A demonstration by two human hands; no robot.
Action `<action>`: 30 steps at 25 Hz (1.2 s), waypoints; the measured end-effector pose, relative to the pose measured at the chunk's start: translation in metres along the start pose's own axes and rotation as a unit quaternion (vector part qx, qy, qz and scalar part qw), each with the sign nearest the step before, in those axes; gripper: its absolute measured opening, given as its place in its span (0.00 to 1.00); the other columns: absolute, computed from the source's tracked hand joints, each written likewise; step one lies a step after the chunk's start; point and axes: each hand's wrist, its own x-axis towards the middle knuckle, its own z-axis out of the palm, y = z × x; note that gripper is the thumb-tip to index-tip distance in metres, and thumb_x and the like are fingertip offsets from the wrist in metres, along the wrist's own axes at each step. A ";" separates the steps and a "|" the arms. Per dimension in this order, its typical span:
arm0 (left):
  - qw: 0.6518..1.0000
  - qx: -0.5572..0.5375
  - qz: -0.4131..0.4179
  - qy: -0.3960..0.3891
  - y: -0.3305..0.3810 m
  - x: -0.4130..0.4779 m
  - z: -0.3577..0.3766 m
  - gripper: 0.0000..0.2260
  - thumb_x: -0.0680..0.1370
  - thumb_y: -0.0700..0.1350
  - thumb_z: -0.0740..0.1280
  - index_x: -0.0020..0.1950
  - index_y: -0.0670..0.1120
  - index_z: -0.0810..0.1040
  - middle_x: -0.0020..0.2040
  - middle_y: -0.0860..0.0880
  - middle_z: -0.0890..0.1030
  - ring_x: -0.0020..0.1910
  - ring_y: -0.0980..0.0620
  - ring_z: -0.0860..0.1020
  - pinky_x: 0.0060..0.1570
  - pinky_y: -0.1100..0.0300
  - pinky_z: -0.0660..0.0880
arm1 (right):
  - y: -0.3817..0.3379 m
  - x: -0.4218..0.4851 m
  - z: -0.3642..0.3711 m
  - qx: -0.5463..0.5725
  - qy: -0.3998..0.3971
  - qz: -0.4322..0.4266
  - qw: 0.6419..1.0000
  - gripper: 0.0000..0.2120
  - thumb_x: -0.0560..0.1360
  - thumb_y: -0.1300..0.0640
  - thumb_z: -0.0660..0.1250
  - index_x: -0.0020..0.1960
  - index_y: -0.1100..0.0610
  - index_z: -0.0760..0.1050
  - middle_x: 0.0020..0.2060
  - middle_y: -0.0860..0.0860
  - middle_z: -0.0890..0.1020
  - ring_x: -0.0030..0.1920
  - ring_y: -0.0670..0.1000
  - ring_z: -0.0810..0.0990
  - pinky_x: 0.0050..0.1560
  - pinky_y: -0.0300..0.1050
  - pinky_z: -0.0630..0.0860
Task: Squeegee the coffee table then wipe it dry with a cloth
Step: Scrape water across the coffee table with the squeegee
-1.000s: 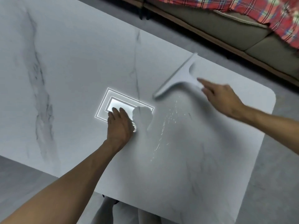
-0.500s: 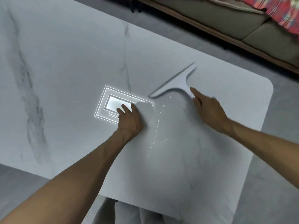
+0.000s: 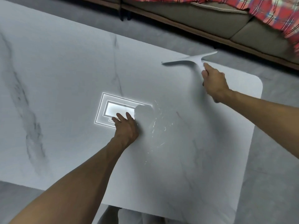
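I judge the squeegee (image 3: 191, 59) light and stiff — my right hand (image 3: 213, 81) wraps its handle; left hand (image 3: 127, 128) lies flat-fingered.

2 bare forearms (image 3: 77, 180), bare wrists (image 3: 119, 143).

There are no words, numbers, brand names or signs to read here. The coffee table (image 3: 64, 78) has only gray streaks and a bright square of light on its top. The squeegee (image 3: 191, 59) in the upper right is plain white all over. The red checked blanket (image 3: 275, 12) in the top right corner shows just its pattern.
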 end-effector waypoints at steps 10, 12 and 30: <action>0.996 0.078 0.039 0.020 0.000 -0.004 -0.002 0.22 0.79 0.34 0.44 0.72 0.34 0.62 0.73 0.26 0.55 0.67 0.18 0.58 0.63 0.26 0.59 | 0.098 -0.153 0.045 0.001 -0.079 0.032 0.996 0.23 0.83 0.50 0.52 0.77 0.45 0.55 0.37 0.48 0.79 0.37 0.47 0.76 0.48 0.43 0.71; 0.988 0.115 0.093 0.041 0.001 -0.009 -0.004 0.20 0.78 0.34 0.50 0.65 0.36 0.73 0.67 0.27 0.67 0.61 0.20 0.68 0.58 0.29 0.68 | 0.112 -0.181 0.034 0.005 -0.118 0.057 0.991 0.23 0.83 0.48 0.52 0.77 0.42 0.55 0.39 0.46 0.80 0.37 0.43 0.75 0.48 0.41 0.71; 0.991 0.093 0.052 0.075 -0.016 -0.008 0.011 0.26 0.81 0.42 0.50 0.76 0.33 0.48 0.72 0.23 0.53 0.71 0.24 0.57 0.63 0.40 0.68 | 0.001 -0.086 0.091 -0.022 -0.040 -0.063 0.997 0.23 0.82 0.55 0.53 0.76 0.46 0.57 0.49 0.61 0.80 0.51 0.63 0.76 0.52 0.52 0.71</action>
